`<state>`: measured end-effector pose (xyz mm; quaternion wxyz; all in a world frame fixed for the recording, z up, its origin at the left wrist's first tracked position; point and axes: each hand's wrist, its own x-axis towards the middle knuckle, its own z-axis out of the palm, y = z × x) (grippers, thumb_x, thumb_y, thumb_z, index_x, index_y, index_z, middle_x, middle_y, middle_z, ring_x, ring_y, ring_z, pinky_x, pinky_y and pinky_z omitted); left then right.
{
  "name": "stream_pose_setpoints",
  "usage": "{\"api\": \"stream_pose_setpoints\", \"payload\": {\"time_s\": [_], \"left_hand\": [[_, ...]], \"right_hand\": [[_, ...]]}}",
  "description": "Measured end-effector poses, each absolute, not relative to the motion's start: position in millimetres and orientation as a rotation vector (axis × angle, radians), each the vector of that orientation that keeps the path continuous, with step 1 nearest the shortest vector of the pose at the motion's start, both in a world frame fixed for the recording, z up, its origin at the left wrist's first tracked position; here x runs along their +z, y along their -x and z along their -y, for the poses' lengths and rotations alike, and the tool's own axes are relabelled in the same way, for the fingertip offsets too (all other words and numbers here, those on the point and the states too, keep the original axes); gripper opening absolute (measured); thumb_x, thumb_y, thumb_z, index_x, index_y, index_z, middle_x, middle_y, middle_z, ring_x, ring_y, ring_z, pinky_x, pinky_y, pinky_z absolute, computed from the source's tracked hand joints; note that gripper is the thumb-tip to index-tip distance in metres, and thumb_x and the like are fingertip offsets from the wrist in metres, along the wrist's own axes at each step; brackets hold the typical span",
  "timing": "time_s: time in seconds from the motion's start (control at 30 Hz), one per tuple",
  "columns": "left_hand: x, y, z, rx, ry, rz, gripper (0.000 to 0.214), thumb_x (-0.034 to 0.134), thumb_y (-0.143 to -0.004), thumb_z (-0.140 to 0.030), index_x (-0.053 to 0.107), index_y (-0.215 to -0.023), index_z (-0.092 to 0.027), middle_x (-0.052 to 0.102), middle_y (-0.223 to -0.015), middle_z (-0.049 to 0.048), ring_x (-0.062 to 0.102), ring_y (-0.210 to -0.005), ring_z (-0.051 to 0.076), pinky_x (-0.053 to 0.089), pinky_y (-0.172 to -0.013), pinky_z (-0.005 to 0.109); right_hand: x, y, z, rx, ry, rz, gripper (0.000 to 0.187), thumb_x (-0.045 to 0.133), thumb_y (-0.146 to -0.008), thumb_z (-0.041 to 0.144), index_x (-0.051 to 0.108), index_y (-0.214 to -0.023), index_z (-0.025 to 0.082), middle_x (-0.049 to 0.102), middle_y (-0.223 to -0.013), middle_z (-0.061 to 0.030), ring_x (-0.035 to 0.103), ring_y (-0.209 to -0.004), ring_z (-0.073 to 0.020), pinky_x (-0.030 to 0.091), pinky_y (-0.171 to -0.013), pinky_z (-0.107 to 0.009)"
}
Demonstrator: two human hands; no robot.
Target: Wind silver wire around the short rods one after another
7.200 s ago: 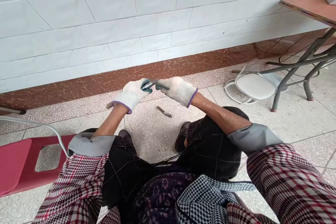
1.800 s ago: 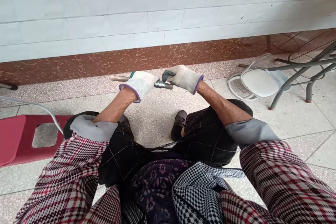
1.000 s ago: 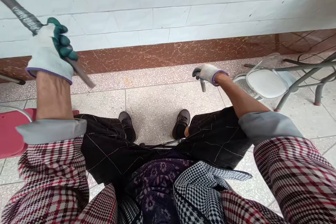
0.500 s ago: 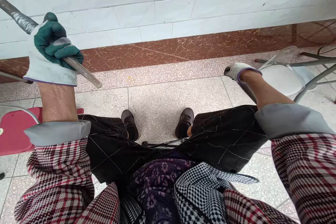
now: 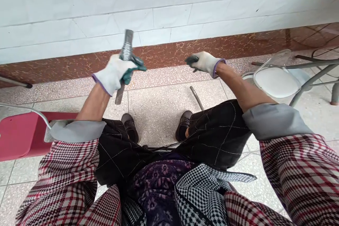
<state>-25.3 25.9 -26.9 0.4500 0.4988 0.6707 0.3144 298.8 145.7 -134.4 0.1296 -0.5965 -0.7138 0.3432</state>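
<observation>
My left hand (image 5: 114,73), in a white glove with a green palm, is closed around a grey metal rod (image 5: 127,47) that stands nearly upright, tilted slightly right at the top. A band of wire is wound round the rod just above my fist. My right hand (image 5: 203,63), gloved the same way, hovers apart to the right with its fingers loosely bent and pointing left; nothing shows in it. A short dark metal bar (image 5: 196,97) lies on the floor below it, by my right shoe (image 5: 183,130).
A red plastic stool (image 5: 18,140) with a metal frame stands at my left. A white-seated chair (image 5: 272,83) lies tipped at the right, next to grey table legs (image 5: 309,81). The tiled wall (image 5: 169,10) is close ahead, and my knees fill the foreground.
My left hand has swung the rod from high at the left down towards the middle, now nearly upright. My right hand has risen from the floor at the right, and a short bar now lies there.
</observation>
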Motion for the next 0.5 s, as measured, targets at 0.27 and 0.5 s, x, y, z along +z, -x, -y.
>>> {"api": "stream_pose_setpoints", "payload": {"time_s": [0.27,0.5], "left_hand": [[-40.9,-7.5,-29.7,0.571,-1.426,-1.707,0.021,0.061,-0.090,-0.018,0.074,-0.105,-0.011,0.059,-0.072,0.0024,0.061,-0.070,0.016,0.048,-0.064,0.030],[-58.4,8.8,-40.8,0.483,-1.539,-1.695,0.035,0.057,-0.094,-0.020,0.073,-0.126,-0.015,0.075,-0.090,0.0089,0.047,-0.052,0.010,0.046,-0.054,0.029]], "right_hand": [[-67.6,-191.5,-80.0,1.647,1.064,1.753,0.031,0.057,-0.092,0.000,0.075,-0.114,0.013,0.079,-0.108,-0.0079,0.074,-0.091,-0.0187,0.063,-0.062,-0.027],[-65.0,-205.7,-46.5,1.199,1.200,2.169,0.019,0.061,-0.096,0.018,0.079,-0.098,0.011,0.068,-0.074,-0.0020,0.058,-0.063,-0.0106,0.044,-0.056,-0.023]]}}
